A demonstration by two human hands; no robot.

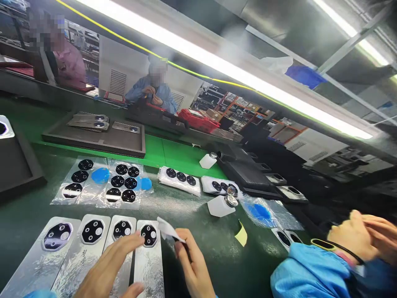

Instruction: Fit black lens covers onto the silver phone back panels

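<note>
My left hand (108, 263) is open, its thumb and fingers apart, over silvery phone back covers; the fingertips reach the rightmost cover (151, 271). Whether they press on it I cannot tell. Several covers lie in a row, each with a black round-cornered camera plate, such as the leftmost cover (43, 258). My right hand (195, 265) is closed on a thin white sheet (167, 228), pinched between thumb and fingers just right of the rightmost cover. A dark sliver shows at the pinch, too small to name.
Clear films with black discs (117, 181) lie behind the covers, beside disc stacks (180, 180). White pump bottles (221, 205) and a yellow paper slip (241, 235) are right of centre. A tray (124, 142) holds more covers. A co-worker's hands (353, 238) are at right.
</note>
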